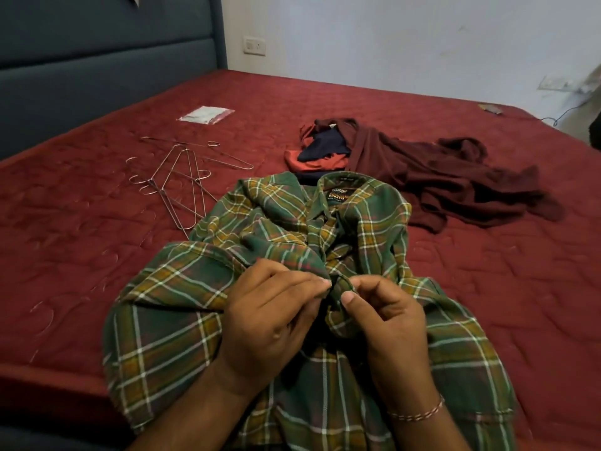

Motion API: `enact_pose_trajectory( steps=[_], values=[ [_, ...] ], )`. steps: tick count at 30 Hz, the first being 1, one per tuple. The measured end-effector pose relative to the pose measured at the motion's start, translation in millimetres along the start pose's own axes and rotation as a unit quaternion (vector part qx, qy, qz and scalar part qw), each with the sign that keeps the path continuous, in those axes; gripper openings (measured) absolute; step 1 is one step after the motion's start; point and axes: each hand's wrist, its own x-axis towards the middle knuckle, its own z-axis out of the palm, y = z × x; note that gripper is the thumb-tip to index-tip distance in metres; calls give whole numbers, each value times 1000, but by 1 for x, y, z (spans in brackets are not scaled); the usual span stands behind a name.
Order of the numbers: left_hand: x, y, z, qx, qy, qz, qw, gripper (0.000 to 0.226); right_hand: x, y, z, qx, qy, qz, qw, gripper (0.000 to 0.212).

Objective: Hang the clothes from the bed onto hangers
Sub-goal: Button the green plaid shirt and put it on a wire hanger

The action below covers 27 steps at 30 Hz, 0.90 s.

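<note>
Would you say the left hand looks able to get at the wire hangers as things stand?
Probably yes: the hangers lie uncovered on the bed, left of the plaid shirt, but the left hand must release it first.

clear plastic packet [206, 115] on bedspread, wall socket [254, 46], blue headboard [107, 50]

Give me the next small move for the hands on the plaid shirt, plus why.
Probably finish working the front placket: both the left hand and right hand pinch the plaid shirt at its front edges. The wire hangers lie apart on the bed, none visible in the shirt.
</note>
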Motion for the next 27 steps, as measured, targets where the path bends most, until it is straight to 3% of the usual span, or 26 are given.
enact_pose_trajectory(
  steps=[4, 15, 18, 22, 27],
  values=[
    [-1, -1, 1, 1, 2, 12, 1000, 6, -1, 3, 1, 1, 4, -1, 1000, 16],
    [-3, 0, 5, 34, -16, 9, 999, 11, -4, 6, 2, -31, -10, -60, 998, 21],
    [-1, -5, 3, 18, -40, 7, 999, 10, 4, 4, -6, -119, -59, -99, 986, 15],
    [3, -15, 3, 1, -85, 15, 996, 9, 33, -9, -30, -241, -184, -113, 946, 12],
    [-2, -18, 9, -47, -138, 1, 989, 7, 27, 6, -41, -223, -193, -111, 949, 13]
  ],
)
